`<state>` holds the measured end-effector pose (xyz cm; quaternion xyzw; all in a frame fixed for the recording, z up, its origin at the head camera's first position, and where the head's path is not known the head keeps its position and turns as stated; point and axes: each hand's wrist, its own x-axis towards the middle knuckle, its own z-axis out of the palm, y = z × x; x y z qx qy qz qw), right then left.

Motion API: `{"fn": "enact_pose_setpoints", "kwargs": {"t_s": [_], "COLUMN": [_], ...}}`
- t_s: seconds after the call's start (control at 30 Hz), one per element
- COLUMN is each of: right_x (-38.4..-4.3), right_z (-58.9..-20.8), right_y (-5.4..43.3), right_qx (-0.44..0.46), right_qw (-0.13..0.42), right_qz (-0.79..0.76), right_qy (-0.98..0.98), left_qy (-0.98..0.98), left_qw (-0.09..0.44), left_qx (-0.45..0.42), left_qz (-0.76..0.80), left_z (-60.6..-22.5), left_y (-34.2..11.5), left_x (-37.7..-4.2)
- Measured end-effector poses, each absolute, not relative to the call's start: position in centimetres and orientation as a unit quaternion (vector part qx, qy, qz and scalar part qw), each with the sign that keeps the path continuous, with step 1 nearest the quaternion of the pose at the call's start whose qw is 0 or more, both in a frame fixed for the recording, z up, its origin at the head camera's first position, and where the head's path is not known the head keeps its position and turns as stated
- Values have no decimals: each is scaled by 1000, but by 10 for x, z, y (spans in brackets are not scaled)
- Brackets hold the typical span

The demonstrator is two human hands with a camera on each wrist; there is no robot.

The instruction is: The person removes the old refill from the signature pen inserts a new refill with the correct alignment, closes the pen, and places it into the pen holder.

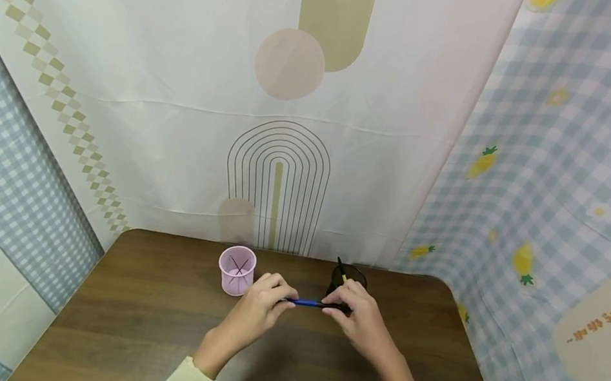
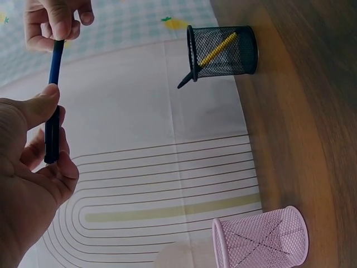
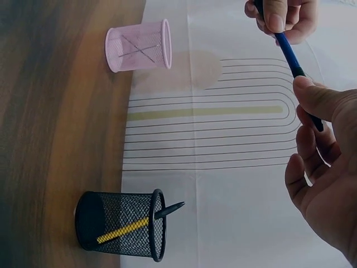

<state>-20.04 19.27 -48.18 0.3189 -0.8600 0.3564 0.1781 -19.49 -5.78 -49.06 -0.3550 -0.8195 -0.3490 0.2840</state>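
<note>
spanning two hands, one blue pen [image 1: 307,303] is held lengthwise above the table [image 1: 147,318], pinched near one end by the left hand [image 1: 264,300] and near the other by the right hand [image 1: 356,313]. two cups are counted, one pink cup [image 1: 236,285] and one black cup [image 3: 90,220], both stood near the far edge, well apart, with wood showing between. one yellow pen [image 3: 124,230] is leaned in the black cup, its dark end raised past the rim. wide room is left from each hand to the table's side edges.
</note>
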Motion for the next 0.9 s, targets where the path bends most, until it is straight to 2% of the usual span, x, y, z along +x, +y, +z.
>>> {"fn": "enact_pose_setpoints", "kwargs": {"t_s": [0.63, 0.9], "right_x": [-199, -202], "right_z": [-483, -478], "right_y": [195, 200], "right_qx": [298, 273], "right_qw": [138, 75], "right_qz": [392, 396], "right_qy": [-859, -874], "left_qy": [-816, -813], "left_qw": [284, 287], "left_qx": [-344, -344], "left_qz": [-367, -371], "left_z": [-492, -493], "left_y": [-58, -58], "left_x": [-191, -191]}}
